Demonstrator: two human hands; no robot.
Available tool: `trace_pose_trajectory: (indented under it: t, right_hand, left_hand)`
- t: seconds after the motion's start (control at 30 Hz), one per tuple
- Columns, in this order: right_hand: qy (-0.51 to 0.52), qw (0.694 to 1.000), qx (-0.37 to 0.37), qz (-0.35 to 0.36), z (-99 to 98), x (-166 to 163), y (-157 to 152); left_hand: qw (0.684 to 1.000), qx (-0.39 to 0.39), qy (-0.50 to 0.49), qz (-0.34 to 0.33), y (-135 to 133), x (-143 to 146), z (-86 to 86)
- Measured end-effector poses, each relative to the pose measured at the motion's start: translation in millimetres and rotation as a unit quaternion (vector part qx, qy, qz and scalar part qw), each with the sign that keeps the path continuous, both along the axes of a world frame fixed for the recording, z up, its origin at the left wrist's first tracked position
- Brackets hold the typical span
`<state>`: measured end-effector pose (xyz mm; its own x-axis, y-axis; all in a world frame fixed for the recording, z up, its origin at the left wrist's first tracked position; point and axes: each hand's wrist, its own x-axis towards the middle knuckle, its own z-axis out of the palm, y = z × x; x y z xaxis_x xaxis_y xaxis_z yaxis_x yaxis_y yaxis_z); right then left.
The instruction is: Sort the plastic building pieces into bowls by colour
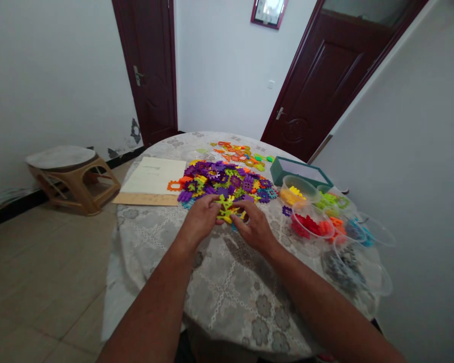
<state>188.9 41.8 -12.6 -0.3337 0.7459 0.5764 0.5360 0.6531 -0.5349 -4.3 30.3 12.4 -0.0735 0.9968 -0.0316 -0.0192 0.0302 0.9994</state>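
Hands: two, both over the worktop [219,287]; the left hand [200,217] and the right hand [255,226] face each other.
Fingers: narrow on both hands, closed around the yellow-green pieces [226,206]; the number gripped cannot be told.
Held pieces' place: between the two hands, just in front of the big pile.
Mixed pile [232,182]: one, mostly purple, with yellow-green, orange and blue; too many overlap to count.
Far scatter [237,152]: one, mainly orange, behind the pile.
Lone purple piece [286,210]: one, apart from the pile, near the bowls.
Clear bowls [305,184]: several on the right; overlapping rims prevent an exact count.
Colour groups there: six, namely yellow, red, yellow-green, orange, blue and grey.
Green box [300,173]: one, behind the bowls.
Pale sheet [155,174]: one, left of the pile, beside one tan strip [147,200].
Stool [75,179]: one, on the floor at left.
Doors [151,96]: two, dark red.
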Motion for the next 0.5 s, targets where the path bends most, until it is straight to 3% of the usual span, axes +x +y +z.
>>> trace_pose_trajectory:
  t: [0.13, 0.27, 0.4, 0.5]
  right_hand:
    - [-0.034, 0.993, -0.031, -0.112, -11.6, -2, 25]
    - [-0.047, 0.986, -0.095, -0.129, -26.1, -1, 35]
    - [0.07, 0.98, -0.122, -0.138, -27.5, 6, 34]
    - [0.196, 0.96, -0.148, -0.136, -20.9, 13, 30]
  left_hand:
    - [0.993, 0.023, 0.01, 0.113, 9, -20, -3.9]
    - [0.989, 0.019, -0.066, 0.131, 8, -25, -0.7]
    - [0.982, 0.0, -0.143, 0.127, 3, -22, 6.5]
    - [0.978, -0.012, -0.164, 0.129, 2, -22, 9.4]
